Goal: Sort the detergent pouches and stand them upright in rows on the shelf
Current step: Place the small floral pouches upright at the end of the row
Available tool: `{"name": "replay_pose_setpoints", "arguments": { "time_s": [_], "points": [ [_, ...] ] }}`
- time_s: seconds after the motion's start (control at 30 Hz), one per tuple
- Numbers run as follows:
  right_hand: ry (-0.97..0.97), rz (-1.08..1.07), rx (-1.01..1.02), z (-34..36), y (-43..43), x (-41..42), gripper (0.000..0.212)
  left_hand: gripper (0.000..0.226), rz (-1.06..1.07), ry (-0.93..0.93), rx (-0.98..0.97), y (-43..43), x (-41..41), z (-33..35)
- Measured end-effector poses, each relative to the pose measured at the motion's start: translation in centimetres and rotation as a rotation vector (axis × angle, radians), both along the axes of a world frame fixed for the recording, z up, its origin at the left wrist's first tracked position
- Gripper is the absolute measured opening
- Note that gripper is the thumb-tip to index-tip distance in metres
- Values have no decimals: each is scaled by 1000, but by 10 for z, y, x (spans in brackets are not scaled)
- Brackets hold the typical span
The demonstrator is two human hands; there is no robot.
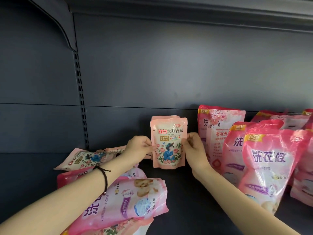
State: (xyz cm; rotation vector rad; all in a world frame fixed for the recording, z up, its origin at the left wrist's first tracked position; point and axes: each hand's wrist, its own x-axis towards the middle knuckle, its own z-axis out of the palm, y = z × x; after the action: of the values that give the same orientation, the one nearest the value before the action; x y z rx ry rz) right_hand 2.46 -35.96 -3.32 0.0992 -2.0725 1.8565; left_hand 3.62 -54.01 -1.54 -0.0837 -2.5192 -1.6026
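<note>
Left hand [139, 147] and right hand [193, 148] pinching small pouch [168, 143] by its sides, upright on shelf [184, 192], big pouches [269, 160] just right

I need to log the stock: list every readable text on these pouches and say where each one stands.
"立白 大师香氛", "3.8元", "72小时": small upright pouch gripped by the left hand and right hand.
"NEW", "洗衣液": front large pouch on the right.
"NEW", "香水洗": rear large pouch; rest hidden.
"72": small lying pouch.
Fine print everywhere: too blurred.
</note>
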Motion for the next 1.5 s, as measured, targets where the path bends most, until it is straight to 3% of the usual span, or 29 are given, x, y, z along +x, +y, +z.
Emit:
{"name": "replay_pose_setpoints", "arguments": {
  "time_s": [0.17,0.3,0.37,0.47,0.6,0.77,0.97,1.13,1.5],
  "points": [
    [-43,-97,78,2,0,1,10,7,-18,40,-163,0,-7,-6],
    [195,-142,138,21,-4,20,43,25,-49,61,-300,-14,-3,5],
    [399,-152,319,36,-6,33,44,29,-56,109,-372,-29,5,16],
    [588,-23,604,59,-11,48,33,24,-78,230,-658,-53,25,35],
    [527,250,972,75,-26,54,21,28,-103,258,-1002,-74,50,50],
    [515,469,1342,86,-55,51,22,26,-85,272,-1225,-99,63,46],
    [545,527,1588,94,-97,27,26,29,6,229,-1355,-141,53,40],
    [557,454,1735,82,-133,-10,29,32,28,188,-1381,-164,35,35],
    [315,204,1816,25,-183,-58,26,35,-7,243,-1187,-173,-9,-2]
  ]
}}
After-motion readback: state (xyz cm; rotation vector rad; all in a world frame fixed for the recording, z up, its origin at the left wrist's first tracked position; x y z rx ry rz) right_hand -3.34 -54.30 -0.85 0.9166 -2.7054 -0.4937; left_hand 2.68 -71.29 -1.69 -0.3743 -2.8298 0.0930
